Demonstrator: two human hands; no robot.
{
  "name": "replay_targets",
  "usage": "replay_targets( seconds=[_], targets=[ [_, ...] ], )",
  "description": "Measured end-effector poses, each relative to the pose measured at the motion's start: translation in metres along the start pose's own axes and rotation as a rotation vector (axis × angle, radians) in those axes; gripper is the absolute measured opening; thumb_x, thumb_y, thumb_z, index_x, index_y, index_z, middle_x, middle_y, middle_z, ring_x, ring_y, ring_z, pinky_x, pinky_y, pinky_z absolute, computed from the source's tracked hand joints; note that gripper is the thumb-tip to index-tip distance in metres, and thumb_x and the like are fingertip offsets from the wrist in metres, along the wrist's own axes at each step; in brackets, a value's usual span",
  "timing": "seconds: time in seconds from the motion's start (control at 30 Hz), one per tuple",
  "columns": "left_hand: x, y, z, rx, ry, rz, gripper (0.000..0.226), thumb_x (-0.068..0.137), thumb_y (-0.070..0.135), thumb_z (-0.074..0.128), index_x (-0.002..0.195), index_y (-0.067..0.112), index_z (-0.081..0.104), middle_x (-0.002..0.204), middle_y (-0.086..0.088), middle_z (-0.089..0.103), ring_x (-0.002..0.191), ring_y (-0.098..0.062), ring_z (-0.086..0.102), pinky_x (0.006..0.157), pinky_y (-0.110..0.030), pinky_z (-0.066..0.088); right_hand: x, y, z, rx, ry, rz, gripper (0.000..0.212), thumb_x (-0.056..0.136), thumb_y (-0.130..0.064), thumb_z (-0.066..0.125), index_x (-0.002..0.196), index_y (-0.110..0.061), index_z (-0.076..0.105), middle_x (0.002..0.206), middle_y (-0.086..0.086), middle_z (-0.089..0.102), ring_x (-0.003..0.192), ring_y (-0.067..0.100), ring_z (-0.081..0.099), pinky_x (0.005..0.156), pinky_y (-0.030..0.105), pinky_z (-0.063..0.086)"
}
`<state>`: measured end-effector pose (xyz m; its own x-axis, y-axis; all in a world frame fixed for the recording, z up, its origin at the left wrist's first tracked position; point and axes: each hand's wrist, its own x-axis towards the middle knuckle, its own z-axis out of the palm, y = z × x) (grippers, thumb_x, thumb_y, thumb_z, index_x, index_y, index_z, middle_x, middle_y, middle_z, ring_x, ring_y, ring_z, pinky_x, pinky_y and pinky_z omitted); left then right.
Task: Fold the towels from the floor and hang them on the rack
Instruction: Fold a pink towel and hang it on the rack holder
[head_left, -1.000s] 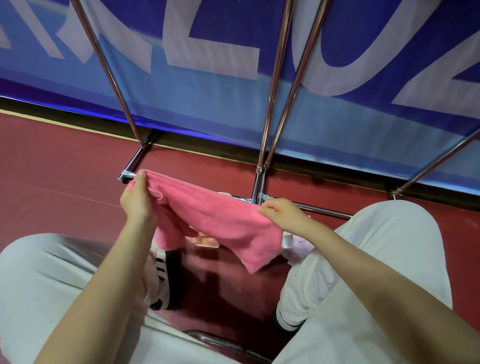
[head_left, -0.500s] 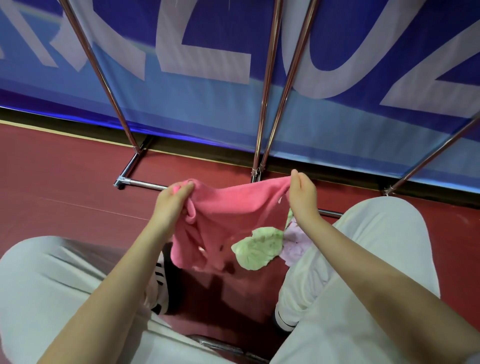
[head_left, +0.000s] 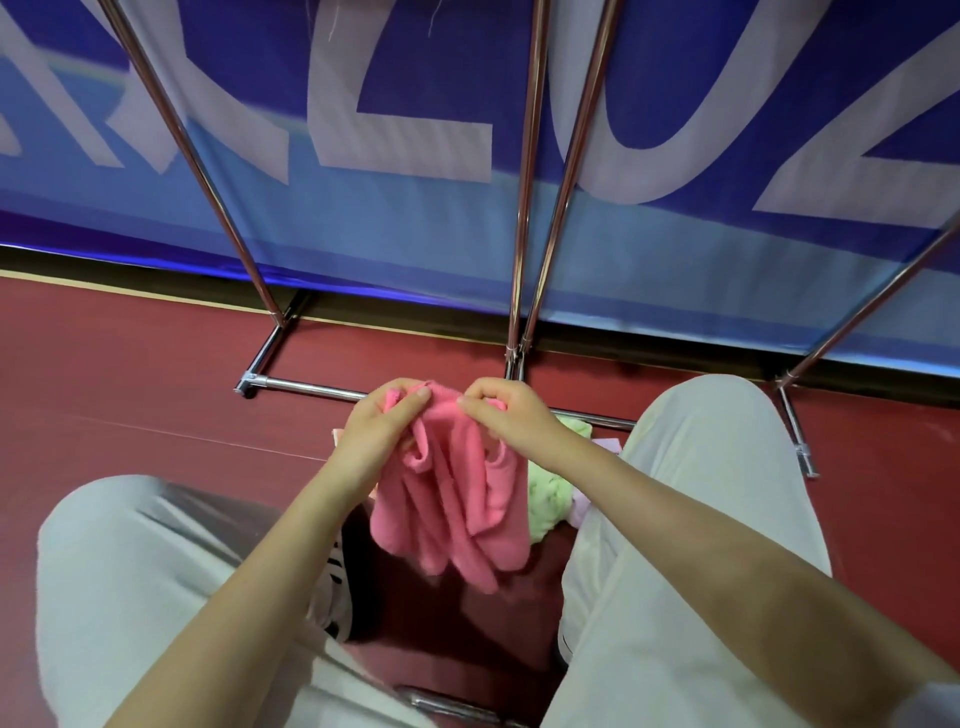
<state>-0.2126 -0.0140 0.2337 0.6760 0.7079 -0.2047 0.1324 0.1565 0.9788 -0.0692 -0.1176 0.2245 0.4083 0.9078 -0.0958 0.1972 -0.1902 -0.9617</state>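
Hands meet: left hand (head_left: 382, 431) and right hand (head_left: 506, 415) pinch the bunched pink terry towel (head_left: 457, 499) by its top edge; creased folds could set crooked.

Towel (head_left: 457, 499) hanging between both knees, rack (head_left: 524, 208) beyond, banner (head_left: 363, 234) behind rack

I see both hands up close together, gripping the pink towel (head_left: 449, 483) by its top edge: left hand (head_left: 382, 428) and right hand (head_left: 506, 415) nearly touching, fingers (head_left: 410, 402) curled into the cloth. Towel hangs bunched in vertical folds between my light-trousered knees. Green towel (head_left: 550, 493) lies on the red floor (head_left: 130, 395) just behind it, right side. Chrome rack (head_left: 524, 208) legs stand ahead, against a blue banner (head_left: 363, 234) with white letters. Black-and-white shoe (head_left: 337, 597) at lower left.
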Motion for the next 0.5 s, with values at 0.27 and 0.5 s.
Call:
replay_targets(
  seconds=[0.27,0.5],
  targets=[
    [0.018,-0.023,-0.030,0.361,0.437,0.089,0.039,0.104,0.024,0.036,0.076,0.003,0.054,0.071,-0.002,0.050,0.069,-0.019,0.043,0.069,-0.035,0.036,0.018,0.011,-0.015,-0.066,0.275,0.069,0.034,0.088,-0.004,0.054,0.059,-0.021,0.049,0.060,-0.007,0.045,0.059,0.004,0.040,0.059,0.018,0.034],
    [0.016,-0.019,-0.043,0.515,0.408,0.073,0.039,0.102,0.026,0.041,0.066,0.010,0.039,0.064,-0.003,0.041,0.066,-0.020,0.037,0.060,-0.036,0.030,0.010,0.027,-0.032,-0.377,0.308,0.168,0.023,0.087,-0.016,0.053,0.064,-0.021,0.054,0.067,0.005,0.062,0.060,0.016,0.058,0.059,0.023,0.044]
  ],
)
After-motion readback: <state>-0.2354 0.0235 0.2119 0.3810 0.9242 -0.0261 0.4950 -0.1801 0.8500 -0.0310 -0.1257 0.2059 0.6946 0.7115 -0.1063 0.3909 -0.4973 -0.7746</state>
